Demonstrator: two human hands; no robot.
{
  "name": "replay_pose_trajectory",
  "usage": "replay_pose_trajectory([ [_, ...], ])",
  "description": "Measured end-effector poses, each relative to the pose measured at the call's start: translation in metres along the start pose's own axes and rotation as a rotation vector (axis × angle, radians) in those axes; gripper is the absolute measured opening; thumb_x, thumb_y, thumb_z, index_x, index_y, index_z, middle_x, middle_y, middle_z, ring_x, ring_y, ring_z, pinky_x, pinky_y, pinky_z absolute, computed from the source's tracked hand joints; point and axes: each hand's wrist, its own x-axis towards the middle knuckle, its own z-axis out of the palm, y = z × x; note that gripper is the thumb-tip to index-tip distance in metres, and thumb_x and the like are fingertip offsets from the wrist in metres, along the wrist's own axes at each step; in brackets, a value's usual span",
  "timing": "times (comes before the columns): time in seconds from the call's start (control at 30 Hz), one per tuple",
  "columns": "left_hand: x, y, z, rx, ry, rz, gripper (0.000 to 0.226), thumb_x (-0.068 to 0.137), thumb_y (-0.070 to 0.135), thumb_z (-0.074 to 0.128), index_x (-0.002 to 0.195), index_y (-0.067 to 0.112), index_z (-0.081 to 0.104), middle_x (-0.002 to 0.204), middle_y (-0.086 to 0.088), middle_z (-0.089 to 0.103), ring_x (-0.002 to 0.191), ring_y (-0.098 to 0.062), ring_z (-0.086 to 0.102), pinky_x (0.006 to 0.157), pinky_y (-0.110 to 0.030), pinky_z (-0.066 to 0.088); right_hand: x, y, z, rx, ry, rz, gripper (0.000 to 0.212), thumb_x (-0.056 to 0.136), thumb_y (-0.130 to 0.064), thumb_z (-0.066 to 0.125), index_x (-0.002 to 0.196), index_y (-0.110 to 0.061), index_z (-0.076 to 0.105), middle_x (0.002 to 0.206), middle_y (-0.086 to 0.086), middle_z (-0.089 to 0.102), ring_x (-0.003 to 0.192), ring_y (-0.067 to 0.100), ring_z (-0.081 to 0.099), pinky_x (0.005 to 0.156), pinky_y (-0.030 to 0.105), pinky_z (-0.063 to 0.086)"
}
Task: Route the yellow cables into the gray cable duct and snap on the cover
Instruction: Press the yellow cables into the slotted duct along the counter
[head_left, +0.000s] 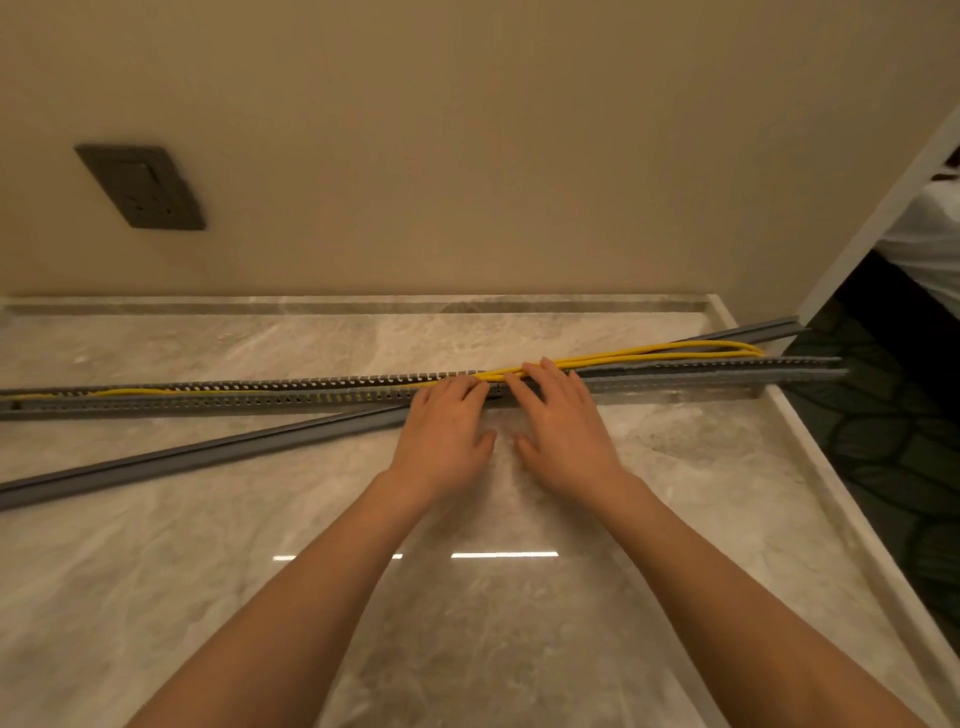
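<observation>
Now both hands — L (445, 434), R (563, 431) — pressing yellow cables (649, 353) into duct (260, 395).

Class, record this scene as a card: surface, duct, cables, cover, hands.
surface: marble countertop
duct: gray cable duct, lying along the countertop, uncovered
cables: yellow cables, in the duct at left, lifting out at right
cover: gray cover, loose, lying diagonally
hands: left hand and right hand side by side, fingers on the cables at the duct

cables (649, 353) yellow | duct (260, 393) gray | cover (208, 454) gray | countertop (467, 649) beige-gray marbled | wall (467, 156) beige | socket plate (141, 187) dark gray
</observation>
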Motion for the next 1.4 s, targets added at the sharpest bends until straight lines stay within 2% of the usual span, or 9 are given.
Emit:
replay_pose_trajectory([
  [0.07,0.001,0.005,0.002,0.012,0.005,-0.029,0.053,0.090,0.031,0.050,0.139,0.014,0.038,0.143,0.000,0.039,0.133,-0.017,0.032,0.110,-0.033,0.022,-0.005,-0.001,0.004,-0.033,-0.074,0.021,0.069,0.093,-0.030,0.044,0.150,-0.019,0.006,0.158,0.003,0.003,0.145,0.021,-0.005,0.116,0.040,-0.003],
  [0.17,0.002,0.006,0.002,0.032,0.017,-0.027,0.050,0.089,0.028,0.048,0.137,0.015,0.039,0.142,0.000,0.040,0.131,-0.017,0.034,0.111,-0.032,0.022,-0.009,-0.006,0.009,-0.032,-0.100,0.068,0.067,0.096,-0.033,0.037,0.149,-0.021,-0.002,0.158,0.001,-0.006,0.144,0.019,-0.011,0.115,0.041,-0.007],
  [0.37,0.006,0.004,0.002,0.068,0.021,0.013,0.043,0.087,0.026,0.048,0.128,0.013,0.046,0.132,-0.003,0.045,0.119,-0.024,0.040,0.102,-0.034,0.030,-0.003,-0.015,0.006,-0.036,-0.079,0.138,0.068,0.094,-0.038,0.043,0.149,-0.020,0.008,0.157,-0.001,0.007,0.145,0.018,-0.003,0.116,0.045,-0.004],
  [0.53,0.016,-0.004,0.006,0.110,0.041,0.057,0.036,0.076,0.027,0.053,0.105,0.008,0.063,0.107,-0.010,0.061,0.102,-0.033,0.051,0.092,-0.042,0.039,-0.001,-0.021,0.009,0.009,-0.037,0.177,0.068,0.090,-0.034,0.051,0.148,-0.019,0.018,0.155,0.002,0.018,0.145,0.020,0.004,0.115,0.044,-0.001],
  [0.7,0.023,-0.009,0.010,0.066,0.114,0.072,0.031,0.070,0.027,0.053,0.089,0.008,0.068,0.090,-0.009,0.063,0.090,-0.031,0.056,0.079,-0.041,0.047,-0.005,-0.021,0.014,0.001,-0.047,0.198,0.068,0.092,-0.033,0.046,0.149,-0.021,0.011,0.157,0.000,0.011,0.145,0.019,0.000,0.114,0.046,-0.003],
  [0.87,0.019,-0.009,0.014,0.047,0.161,0.081,0.032,0.065,0.018,0.071,0.094,0.007,0.067,0.107,-0.010,0.060,0.093,-0.032,0.054,0.074,-0.041,0.048,-0.005,-0.025,0.016,0.048,-0.066,0.220,0.065,0.095,-0.033,0.040,0.149,-0.022,0.005,0.158,0.002,0.002,0.144,0.019,-0.009,0.115,0.042,-0.006],
  [1.03,0.025,-0.010,0.013,0.064,0.168,0.075,0.032,0.065,0.025,0.057,0.092,0.008,0.065,0.090,-0.008,0.061,0.082,-0.032,0.056,0.069,-0.041,0.048,-0.004,-0.022,0.014,0.142,-0.083,0.185,0.074,0.090,-0.032,0.050,0.149,-0.020,0.008,0.158,0.003,-0.002,0.144,0.020,-0.009,0.116,0.043,-0.001],
  [1.23,0.036,0.014,0.012,0.085,0.209,-0.041,0.044,0.065,0.023,0.078,0.103,0.007,0.063,0.092,-0.014,0.061,0.087,-0.037,0.056,0.074,-0.044,0.047,-0.005,0.012,-0.011,0.325,-0.066,0.046,0.068,0.084,-0.023,0.058,0.144,-0.016,0.028,0.156,0.008,0.009,0.135,0.029,0.031,0.107,0.043,0.033],
  [1.4,0.046,0.048,0.019,0.068,0.225,-0.051,0.035,0.071,0.024,0.074,0.101,0.009,0.064,0.095,-0.011,0.059,0.087,-0.034,0.055,0.072,-0.042,0.046,0.002,0.070,-0.051,0.364,-0.083,-0.005,0.054,0.089,-0.023,0.058,0.139,-0.016,0.040,0.142,0.005,0.041,0.129,0.021,0.041,0.106,0.037,0.035],
])
